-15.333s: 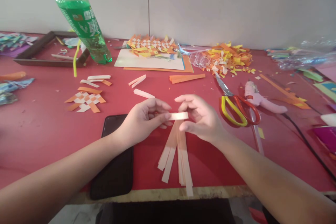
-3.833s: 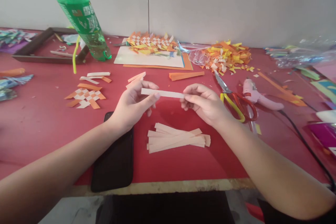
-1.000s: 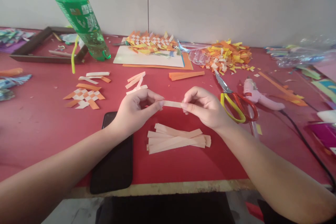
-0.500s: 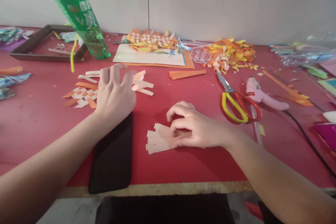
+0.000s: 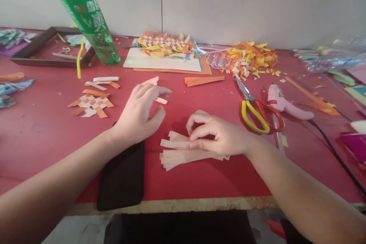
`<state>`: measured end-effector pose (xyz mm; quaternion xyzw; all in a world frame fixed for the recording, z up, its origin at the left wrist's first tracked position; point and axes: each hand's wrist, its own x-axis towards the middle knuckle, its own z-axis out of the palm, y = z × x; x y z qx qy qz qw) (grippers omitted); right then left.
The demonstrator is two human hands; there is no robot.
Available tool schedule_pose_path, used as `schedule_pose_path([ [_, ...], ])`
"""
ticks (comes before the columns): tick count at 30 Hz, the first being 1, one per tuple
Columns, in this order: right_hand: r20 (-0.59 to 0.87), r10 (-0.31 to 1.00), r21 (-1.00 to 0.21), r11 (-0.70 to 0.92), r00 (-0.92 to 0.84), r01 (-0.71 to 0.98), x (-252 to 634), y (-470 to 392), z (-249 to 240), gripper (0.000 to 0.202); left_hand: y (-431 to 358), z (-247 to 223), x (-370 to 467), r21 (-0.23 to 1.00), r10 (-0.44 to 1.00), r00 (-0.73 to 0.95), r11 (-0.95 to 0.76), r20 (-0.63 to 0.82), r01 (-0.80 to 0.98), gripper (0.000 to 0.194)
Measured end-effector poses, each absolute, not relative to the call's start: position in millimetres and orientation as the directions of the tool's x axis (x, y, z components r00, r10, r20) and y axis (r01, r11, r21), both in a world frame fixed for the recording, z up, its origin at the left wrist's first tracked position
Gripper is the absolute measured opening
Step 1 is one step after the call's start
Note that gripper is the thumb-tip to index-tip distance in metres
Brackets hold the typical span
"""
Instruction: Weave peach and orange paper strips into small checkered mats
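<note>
Fingertips of my right hand [image 5: 214, 133] are pinched on one pale paper strip [image 5: 174, 144] at the top of a fanned pile of pale strips [image 5: 183, 156]. My left hand [image 5: 143, 112] hovers with fingers apart above the far end of a black phone [image 5: 122, 175], holding nothing. Beyond it, folded white and orange strips [image 5: 161, 100] are partly hidden by its fingers. A woven orange-and-white paper piece [image 5: 93, 103] lies to the left, with a few loose folded strips [image 5: 105, 79] behind it.
Scissors [image 5: 254, 112] and a pink glue gun [image 5: 288, 105] lie at the right. Along the back are a green bottle [image 5: 91, 19], a dark frame [image 5: 48, 62], woven pieces on white paper [image 5: 137, 61] and orange-yellow scraps [image 5: 251, 59]. Orange strips [image 5: 204, 81] lie mid-table.
My left hand has moved right and nearer, uncovering the woven piece. My right hand has shifted slightly, and one pale strip now stands apart from the rest of the fanned pile.
</note>
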<state>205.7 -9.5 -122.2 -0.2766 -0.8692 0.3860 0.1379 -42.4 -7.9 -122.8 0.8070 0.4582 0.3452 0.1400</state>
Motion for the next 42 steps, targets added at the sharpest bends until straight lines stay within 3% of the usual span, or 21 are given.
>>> schedule_pose_path([
  [3,0.135,0.669,-0.796,0.512,-0.731,0.322,204.5,-7.5,-122.0,0.022,-12.8,-119.1,-39.3,0.866,0.880,0.406,-0.387,0.245,0.317,0.031],
  [5,0.148,0.742,-0.834,0.449,-0.654,0.321,203.7,-7.4,-122.6,0.024,-15.7,-118.4,-36.2,0.927,0.887,0.442,-0.271,0.135,0.260,0.029],
  [9,0.039,0.832,-0.897,0.274,-0.554,0.348,203.7,-10.9,-126.1,0.016,-16.4,-119.7,-32.2,0.933,0.915,0.401,-0.185,0.049,0.308,0.014],
  [13,-0.002,0.816,-0.966,0.147,-0.578,0.210,204.4,-14.7,-128.2,0.037,-13.5,-119.7,-32.2,0.972,0.935,0.351,-0.043,-0.042,0.231,0.013],
  [16,0.028,0.797,-0.993,0.094,-0.604,0.078,203.9,-15.9,-126.8,0.019,-13.3,-118.9,-32.7,0.996,0.939,0.339,0.023,-0.051,0.084,0.011],
  [19,-0.022,0.790,-0.999,0.010,-0.613,0.049,202.5,-16.4,-124.3,0.017,-15.4,-118.0,-32.2,0.993,0.936,0.352,0.062,-0.024,-0.097,0.022],
  [24,-0.097,0.750,-0.995,-0.059,-0.654,0.080,204.0,-15.3,-120.5,0.008,-18.1,-115.8,-27.6,0.999,0.967,0.248,0.054,-0.052,0.001,0.024],
  [28,-0.100,0.693,-0.989,-0.147,-0.714,-0.004,208.7,-14.0,-121.7,0.021,-17.9,-116.5,-25.4,0.999,0.983,0.174,0.053,-0.051,-0.008,0.022],
  [35,-0.014,0.736,-1.000,-0.023,-0.677,-0.003,205.4,-14.5,-127.7,0.006,-17.0,-119.9,-26.7,0.995,0.987,0.134,0.094,-0.090,-0.025,0.021],
  [42,-0.019,0.876,-0.992,0.043,-0.482,0.118,199.6,-9.6,-129.9,0.037,-17.3,-121.4,-26.6,0.982,0.931,0.318,0.191,-0.179,-0.005,0.021],
])
